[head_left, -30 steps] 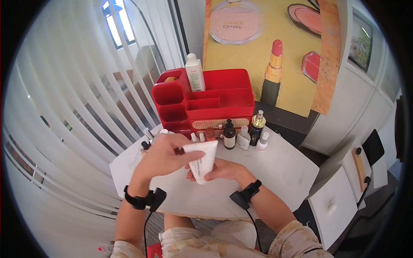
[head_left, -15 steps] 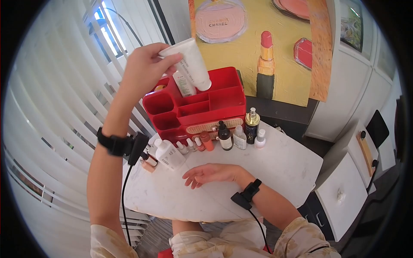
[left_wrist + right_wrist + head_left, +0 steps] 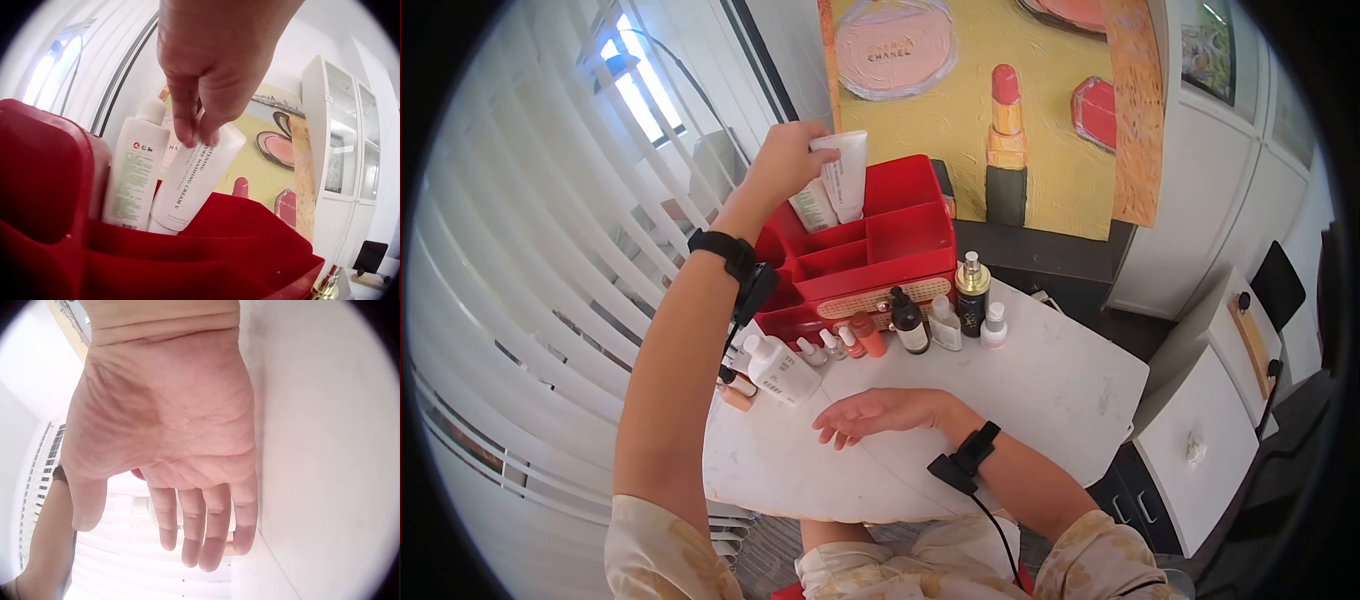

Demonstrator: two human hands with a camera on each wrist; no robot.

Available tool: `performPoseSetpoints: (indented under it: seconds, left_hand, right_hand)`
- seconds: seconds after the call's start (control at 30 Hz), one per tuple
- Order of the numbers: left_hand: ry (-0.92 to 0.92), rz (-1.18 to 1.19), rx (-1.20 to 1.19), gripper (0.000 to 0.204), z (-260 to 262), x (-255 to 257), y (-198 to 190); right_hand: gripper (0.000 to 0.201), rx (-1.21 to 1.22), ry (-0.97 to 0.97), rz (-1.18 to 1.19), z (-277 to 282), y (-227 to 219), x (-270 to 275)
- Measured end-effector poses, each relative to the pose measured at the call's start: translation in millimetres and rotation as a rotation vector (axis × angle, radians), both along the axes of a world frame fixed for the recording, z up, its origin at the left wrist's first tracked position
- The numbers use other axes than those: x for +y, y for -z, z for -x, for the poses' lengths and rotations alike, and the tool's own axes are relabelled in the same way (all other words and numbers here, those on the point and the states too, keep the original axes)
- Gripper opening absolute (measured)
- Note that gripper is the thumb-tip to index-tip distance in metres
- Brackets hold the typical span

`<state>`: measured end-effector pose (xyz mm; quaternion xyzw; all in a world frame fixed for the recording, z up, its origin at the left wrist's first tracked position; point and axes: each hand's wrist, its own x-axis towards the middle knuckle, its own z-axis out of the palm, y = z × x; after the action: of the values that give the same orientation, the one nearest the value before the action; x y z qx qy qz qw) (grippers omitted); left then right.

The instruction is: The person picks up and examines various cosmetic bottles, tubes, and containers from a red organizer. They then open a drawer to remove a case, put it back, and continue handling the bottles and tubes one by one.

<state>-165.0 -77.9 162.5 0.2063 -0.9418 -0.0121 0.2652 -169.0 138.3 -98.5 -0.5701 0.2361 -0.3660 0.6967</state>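
My left hand (image 3: 788,160) pinches the flat top end of a white washing cream tube (image 3: 846,178). Its cap end is down inside the rear compartment of the red organizer (image 3: 910,250). In the left wrist view the tube (image 3: 194,175) leans, its upper end to the right, beside a white bottle (image 3: 136,169) with a green label standing in the same compartment. My right hand (image 3: 880,415) lies on the white table (image 3: 1040,400), palm turned sideways and fingers relaxed, holding nothing; the right wrist view shows its bare palm (image 3: 169,419).
Before the organizer stand a white bottle (image 3: 780,370), several small nail polish bottles, an orange bottle (image 3: 867,335), a dark pump bottle (image 3: 908,320), a clear bottle (image 3: 945,323) and a black-and-gold bottle (image 3: 972,295). A lipstick painting (image 3: 1060,180) leans behind. Vertical blinds (image 3: 550,250) hang at left.
My left hand has taken the tube from near my right hand, raised it over the organizer, and lowered it into the rear compartment. My right hand has let go of the tube and stays low.
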Motion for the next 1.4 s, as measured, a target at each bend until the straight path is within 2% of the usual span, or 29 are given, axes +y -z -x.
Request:
performPoseSetpoints:
  seconds: [0.13, 0.43, 0.53, 0.83, 0.93, 1.13, 1.23, 1.4]
  left_hand:
    - [-0.070, 0.394, -0.020, 0.030, -2.3, -10.0, 3.8]
    - [-0.174, 0.405, -0.095, 0.032, 2.5, -5.4, 2.6]
    - [-0.176, 0.424, -0.145, 0.031, 0.6, -1.7, -1.8]
    - [-0.111, 0.342, -0.100, 0.022, 4.1, -13.8, -5.4]
    - [-0.077, 0.353, -0.059, 0.022, 5.9, -19.5, -2.3]
    - [-0.158, 0.326, -0.099, 0.022, 2.9, -17.8, -3.4]
    - [-0.107, 0.380, -0.100, 0.027, -0.4, -21.0, -1.3]
    - [-0.031, 0.418, 0.113, 0.037, -26.4, 4.2, 1.5]
  right_hand:
    - [0.062, -0.002, 0.003, -0.004, 0.7, 0.4, -0.4]
    - [0.063, -0.003, -0.006, -0.006, 0.8, -0.6, -0.6]
    - [0.063, -0.006, -0.011, 0.000, 0.7, 0.7, -1.3]
    - [0.062, -0.013, -0.019, -0.017, 1.3, 0.3, -1.7]
    - [0.063, -0.014, -0.016, -0.011, 2.0, -1.2, -0.8]
    - [0.062, -0.008, -0.015, -0.001, 1.4, -1.6, -0.3]
    - [0.059, -0.005, -0.022, -0.011, 1.6, -0.2, -2.2]
    - [0.052, -0.028, 0.005, -0.008, 1.1, -0.9, -2.0]
